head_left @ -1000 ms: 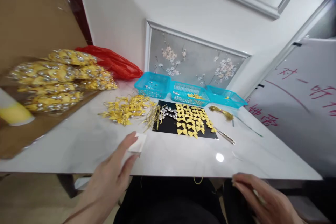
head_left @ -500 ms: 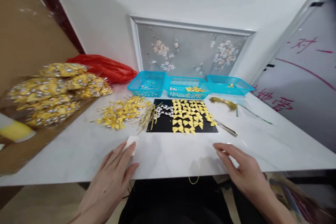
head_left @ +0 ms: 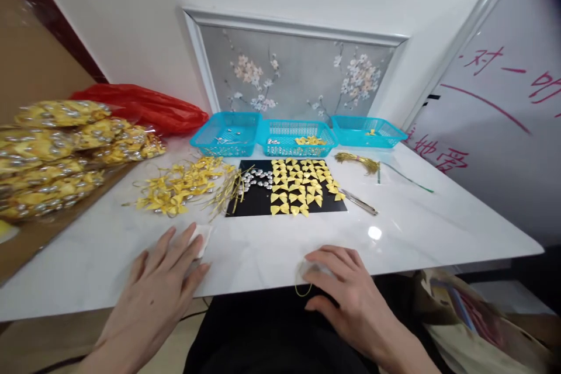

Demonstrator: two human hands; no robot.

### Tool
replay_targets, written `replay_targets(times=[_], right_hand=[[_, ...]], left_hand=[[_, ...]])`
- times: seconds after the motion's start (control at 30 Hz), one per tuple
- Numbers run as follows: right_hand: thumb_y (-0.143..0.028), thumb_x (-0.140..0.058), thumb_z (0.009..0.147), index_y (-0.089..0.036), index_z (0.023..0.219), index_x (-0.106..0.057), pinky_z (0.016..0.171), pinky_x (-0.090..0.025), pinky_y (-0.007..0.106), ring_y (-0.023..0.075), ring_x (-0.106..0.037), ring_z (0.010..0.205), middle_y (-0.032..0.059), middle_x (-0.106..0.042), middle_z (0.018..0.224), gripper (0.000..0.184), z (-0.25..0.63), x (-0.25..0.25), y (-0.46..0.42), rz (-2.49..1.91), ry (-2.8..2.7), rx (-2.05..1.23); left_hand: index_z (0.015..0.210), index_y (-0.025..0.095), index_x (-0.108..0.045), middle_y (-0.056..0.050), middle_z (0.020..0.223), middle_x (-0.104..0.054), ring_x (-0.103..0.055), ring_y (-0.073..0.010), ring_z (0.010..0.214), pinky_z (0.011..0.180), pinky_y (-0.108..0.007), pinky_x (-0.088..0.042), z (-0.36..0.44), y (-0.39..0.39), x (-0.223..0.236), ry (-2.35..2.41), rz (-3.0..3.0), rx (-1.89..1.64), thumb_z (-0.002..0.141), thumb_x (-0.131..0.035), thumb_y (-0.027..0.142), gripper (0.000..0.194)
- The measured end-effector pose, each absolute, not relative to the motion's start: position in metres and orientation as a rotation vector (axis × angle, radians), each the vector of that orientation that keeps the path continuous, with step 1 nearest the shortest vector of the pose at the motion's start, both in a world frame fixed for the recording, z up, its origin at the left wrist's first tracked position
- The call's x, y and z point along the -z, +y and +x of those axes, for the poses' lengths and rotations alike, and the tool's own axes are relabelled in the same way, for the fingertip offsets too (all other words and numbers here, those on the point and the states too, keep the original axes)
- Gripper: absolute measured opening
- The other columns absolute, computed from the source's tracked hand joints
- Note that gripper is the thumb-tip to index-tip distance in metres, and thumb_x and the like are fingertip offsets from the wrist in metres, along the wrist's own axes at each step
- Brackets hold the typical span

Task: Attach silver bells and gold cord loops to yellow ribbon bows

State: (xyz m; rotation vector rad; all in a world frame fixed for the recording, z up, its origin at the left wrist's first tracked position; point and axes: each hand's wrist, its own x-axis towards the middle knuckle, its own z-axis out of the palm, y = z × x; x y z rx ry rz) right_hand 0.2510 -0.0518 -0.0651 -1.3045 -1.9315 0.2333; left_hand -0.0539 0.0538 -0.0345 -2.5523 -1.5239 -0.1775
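Note:
My left hand (head_left: 160, 277) lies on the white table with its fingers spread, its fingertips resting on a small white piece (head_left: 203, 238) that looks like folded tissue or paper. At the table's front edge my right hand (head_left: 344, 283) is curved, thumb apart from the fingers. Beside its fingertips a thin yellow loop (head_left: 302, 293) hangs over the edge, next to something pale and see-through that I cannot make out. Beyond the hands, yellow bows (head_left: 299, 187) lie in rows on a black mat (head_left: 258, 207), with silver beads (head_left: 258, 178) and gold twist ties (head_left: 223, 193) to their left.
A pile of beaded yellow bows (head_left: 175, 187) lies left of the mat. Bagged bows (head_left: 61, 152) and a red bag (head_left: 140, 108) are farther left. Blue baskets (head_left: 225, 134) line the wall. Tweezers (head_left: 360, 203) and a gold tie bundle (head_left: 357, 160) lie right.
My right hand has moved left and nearer the table's front edge, to the yellow loop. My left hand's fingers are spread wider, still on the white piece. The view has shifted right.

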Motion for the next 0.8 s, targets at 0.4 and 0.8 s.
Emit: replay_targets(times=[0.4,0.8], right_hand=[[-0.027,-0.044,0.100,-0.021,0.083,-0.051,0.053,-0.041,0.023,0.0123,-0.050,0.056,-0.0031,-0.054,0.064,0.020,0.247,0.055,-0.026,-1.359,-1.503,-0.631],[-0.023,-0.056,0.092,-0.020,0.082,-0.060,0.053,-0.037,0.022,0.0107,-0.047,0.057,-0.0030,-0.059,0.068,0.011,0.250,-0.012,-0.004,-1.264,-1.682,-0.701]], left_hand=[[0.141,0.016,-0.053,-0.008,0.149,-0.052,-0.033,-0.0395,0.143,0.108,-0.066,-0.029,-0.058,0.045,0.043,-1.695,-2.486,0.222,0.094,-0.038,0.034,0.053],[0.118,0.018,-0.071,-0.011,0.126,-0.072,-0.064,-0.0314,0.119,0.105,-0.042,-0.047,0.000,0.036,0.026,-1.769,-2.782,1.247,0.091,-0.052,0.041,0.041]])
